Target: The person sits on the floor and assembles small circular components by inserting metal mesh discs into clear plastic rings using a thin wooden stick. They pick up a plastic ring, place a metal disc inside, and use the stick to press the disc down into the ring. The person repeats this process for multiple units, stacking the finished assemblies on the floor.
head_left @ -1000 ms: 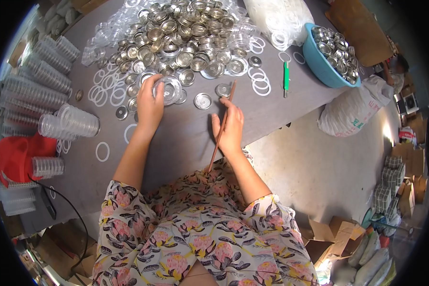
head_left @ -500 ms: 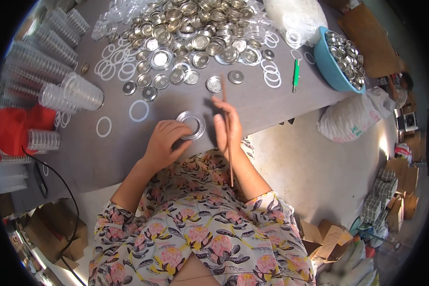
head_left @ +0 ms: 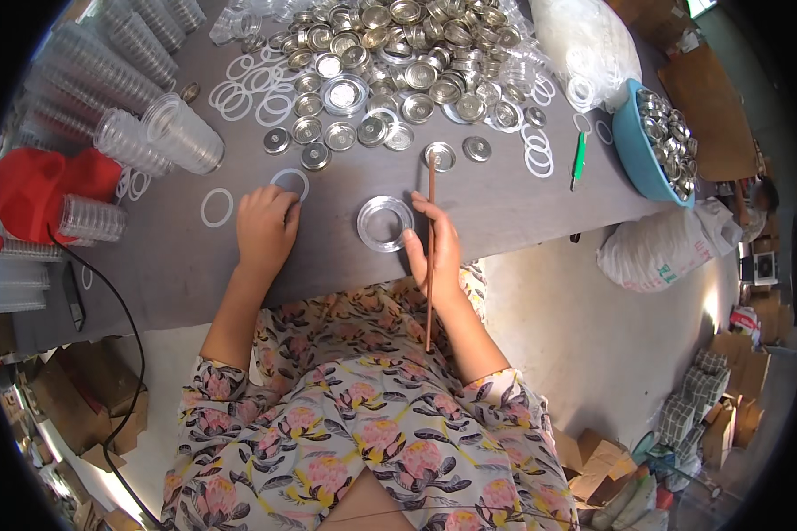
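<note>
My right hand (head_left: 443, 248) holds a thin brown stick (head_left: 430, 292) upright between thumb and fingers, its top near a round silver metal lid (head_left: 440, 157). Close to that thumb, a clear round plastic dish (head_left: 363, 232) lies on the grey table; thumb and dish seem to touch or nearly so. My left hand (head_left: 267, 232) rests on the table with curled fingers, at the edge of a flat white ring (head_left: 306, 183). Its fingertips are hidden, so whether they grip anything does not show. Another white ring (head_left: 205, 217) lies to its left.
Silver lids (head_left: 416, 75) are heaped at the back among white rings. Stacked clear cups (head_left: 181, 133) and a red cloth (head_left: 40, 195) stand left. On the right are a green-handled tool (head_left: 579, 157), a blue basin (head_left: 629, 133) of lids and a white bag (head_left: 584, 44).
My left hand has let go of the clear dish and moved left to the white ring. My right hand keeps the stick, now beside the dish. The whole view has shifted slightly.
</note>
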